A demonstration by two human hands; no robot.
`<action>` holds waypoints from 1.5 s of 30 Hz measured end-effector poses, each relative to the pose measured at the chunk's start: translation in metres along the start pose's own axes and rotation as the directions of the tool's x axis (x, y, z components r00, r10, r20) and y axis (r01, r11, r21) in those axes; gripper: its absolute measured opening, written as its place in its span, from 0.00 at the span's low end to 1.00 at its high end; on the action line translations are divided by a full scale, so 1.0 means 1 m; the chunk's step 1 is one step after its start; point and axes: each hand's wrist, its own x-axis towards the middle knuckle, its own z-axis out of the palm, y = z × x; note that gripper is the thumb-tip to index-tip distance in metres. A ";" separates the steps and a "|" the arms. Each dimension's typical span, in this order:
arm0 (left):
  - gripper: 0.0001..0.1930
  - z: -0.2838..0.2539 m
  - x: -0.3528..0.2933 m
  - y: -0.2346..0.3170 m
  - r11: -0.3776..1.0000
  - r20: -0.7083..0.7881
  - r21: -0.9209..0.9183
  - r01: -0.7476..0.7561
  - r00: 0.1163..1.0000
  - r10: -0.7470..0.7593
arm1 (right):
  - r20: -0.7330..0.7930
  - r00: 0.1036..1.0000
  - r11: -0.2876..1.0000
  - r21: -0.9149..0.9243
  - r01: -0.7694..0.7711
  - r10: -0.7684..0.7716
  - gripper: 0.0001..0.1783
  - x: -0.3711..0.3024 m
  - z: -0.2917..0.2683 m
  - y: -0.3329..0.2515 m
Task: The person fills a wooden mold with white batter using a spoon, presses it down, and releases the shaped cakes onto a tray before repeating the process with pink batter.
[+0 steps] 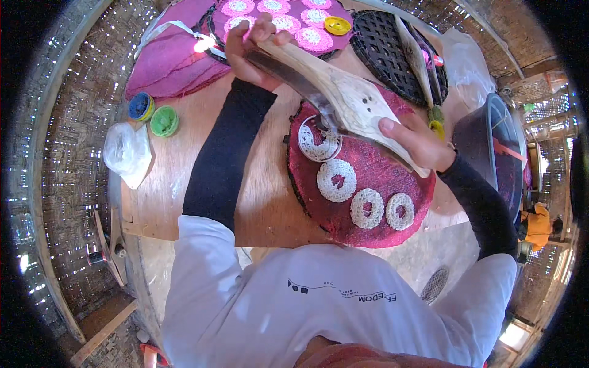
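A long pale wooden press (359, 98), two-armed with a dark gap along one side and small holes in its broad part, slants above a round tray covered with red cloth (362, 178). My left hand (253, 52) holds its far-left handle, with the fingers curled over the top. At the other end, my right hand (422, 142) grips the wood with the thumb on top. Beneath the press, a white lacy strand ring (320, 146) lies partly formed inside a thin white hoop. Several finished lacy rings (337, 180) curve along the cloth's near side.
Behind stands a purple cloth tray (294, 40) with pink-and-white rings and a yellow dish (337, 26). Black woven trays (383, 55) lie at the back right, beside a large grey tub (481, 141). Green (164, 121) and blue-yellow (141, 107) bowls and a plastic bag (126, 150) sit left.
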 end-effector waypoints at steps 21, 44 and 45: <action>0.33 0.063 -0.023 -0.032 -0.405 0.089 0.876 -0.263 0.912 -0.400 | 0.108 0.983 0.928 0.357 0.102 -0.149 0.36 -0.024 0.001 -0.002; 0.19 0.095 -0.031 -0.011 -0.313 -0.027 0.944 0.104 0.970 0.240 | -0.074 0.837 0.600 -0.731 0.324 -0.542 0.48 0.035 0.075 0.059; 0.19 0.096 -0.031 -0.013 -0.277 -0.043 0.954 0.114 0.967 0.252 | -0.084 0.851 0.602 -0.743 0.292 -0.518 0.51 0.033 0.080 0.059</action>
